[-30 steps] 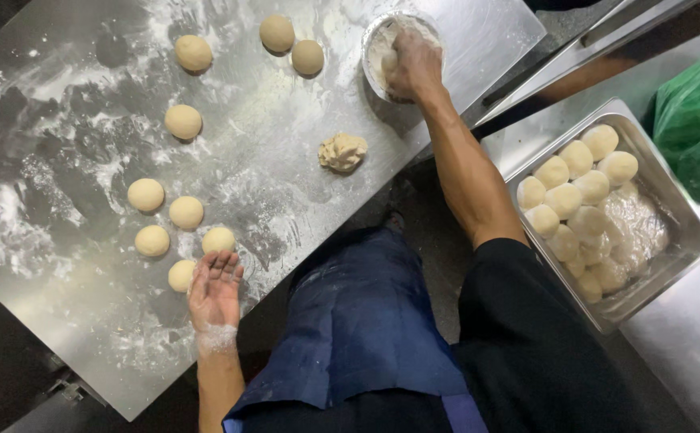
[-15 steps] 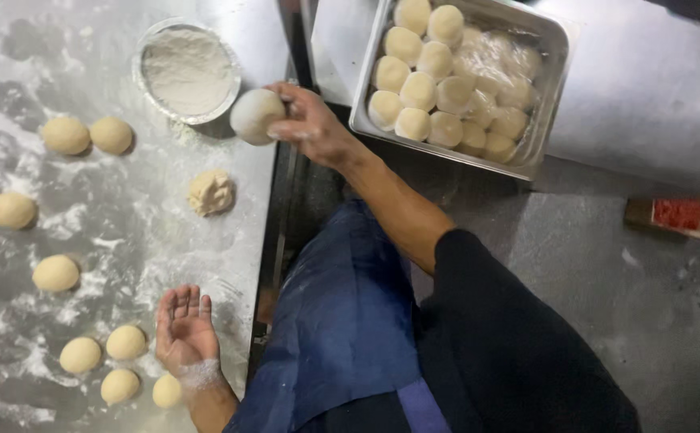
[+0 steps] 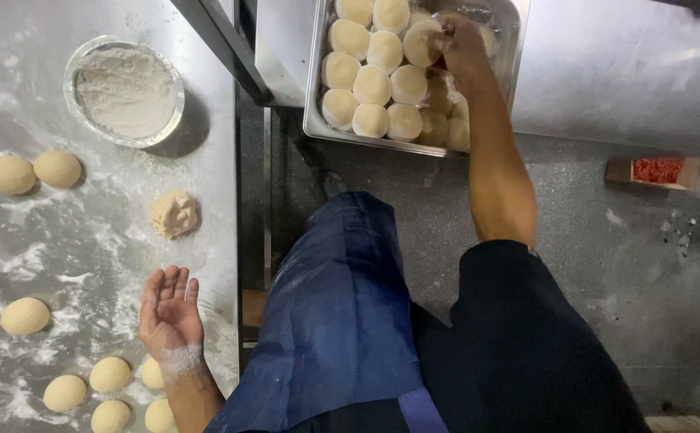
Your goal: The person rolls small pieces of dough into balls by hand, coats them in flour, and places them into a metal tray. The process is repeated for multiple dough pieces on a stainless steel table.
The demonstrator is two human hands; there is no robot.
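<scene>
Head view: right hand (image 3: pixel 460 42) grip seemingly closed on dough ball (image 3: pixel 422 42); left hand (image 3: pixel 169 313) open.

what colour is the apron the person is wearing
Dark blue: the cloth apron shows best in the head view, hanging beside the floured steel table.

You stood over a grey speckled floor (image 3: pixel 622 265), stained in places. Left of it ran a steel table (image 3: pixel 213 120), dusted white with flour. Above the floor lay a second steel counter (image 3: pixel 622 72), dully reflecting the light. A small red box (image 3: pixel 656 170) sat on the floor just below that counter's edge.
</scene>
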